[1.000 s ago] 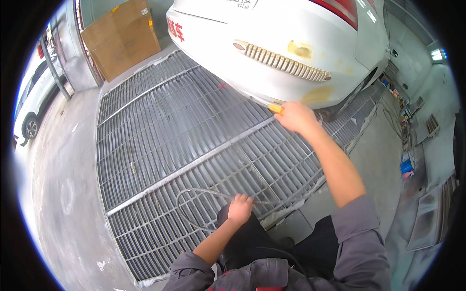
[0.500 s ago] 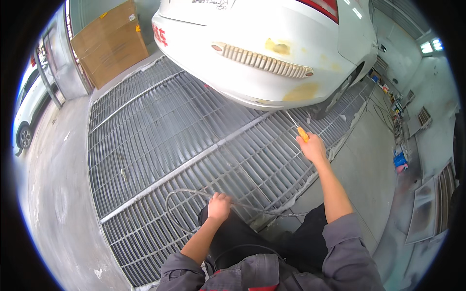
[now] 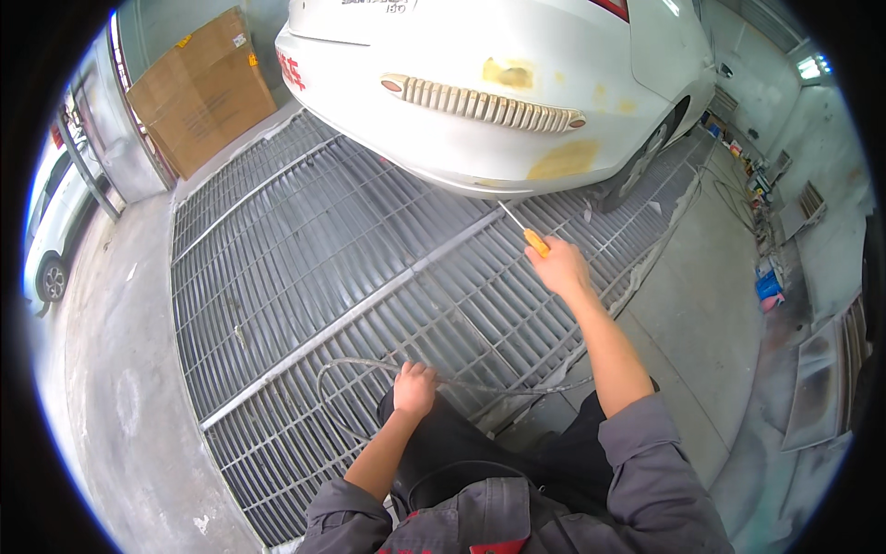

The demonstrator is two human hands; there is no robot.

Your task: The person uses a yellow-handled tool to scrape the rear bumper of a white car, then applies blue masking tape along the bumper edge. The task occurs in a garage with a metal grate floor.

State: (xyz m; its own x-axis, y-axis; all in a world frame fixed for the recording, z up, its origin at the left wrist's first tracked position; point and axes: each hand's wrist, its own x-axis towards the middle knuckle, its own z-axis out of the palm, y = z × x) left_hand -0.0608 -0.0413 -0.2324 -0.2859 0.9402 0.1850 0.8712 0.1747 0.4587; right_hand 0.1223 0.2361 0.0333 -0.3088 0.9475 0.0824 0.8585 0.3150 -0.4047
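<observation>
My right hand [image 3: 561, 268] is closed around the yellow handle of a screwdriver [image 3: 534, 242]. Its thin shaft points up and left, with the tip close to the lower edge of a white car's rear bumper [image 3: 415, 138]; I cannot tell whether it touches. Near my left knee, my left hand [image 3: 414, 388] has its fingers curled over a thin grey hose [image 3: 355, 363], which loops to the left and runs on to the right. Yellowish filler patches [image 3: 563, 160] and a ribbed, dirty-gold trim strip [image 3: 484, 103] mark the bumper.
Metal floor grating [image 3: 305, 268] spreads beneath the car and before me. A large cardboard box [image 3: 203, 92] leans at the back left, and another white car [image 3: 57, 235] stands beyond the doorway. Along the right wall lie tools, a blue item [image 3: 767, 284] and panels [image 3: 821, 379].
My right hand has moved left with the screwdriver, which stays below the bumper. My left hand keeps nearly the same place. The view has shifted slightly.
</observation>
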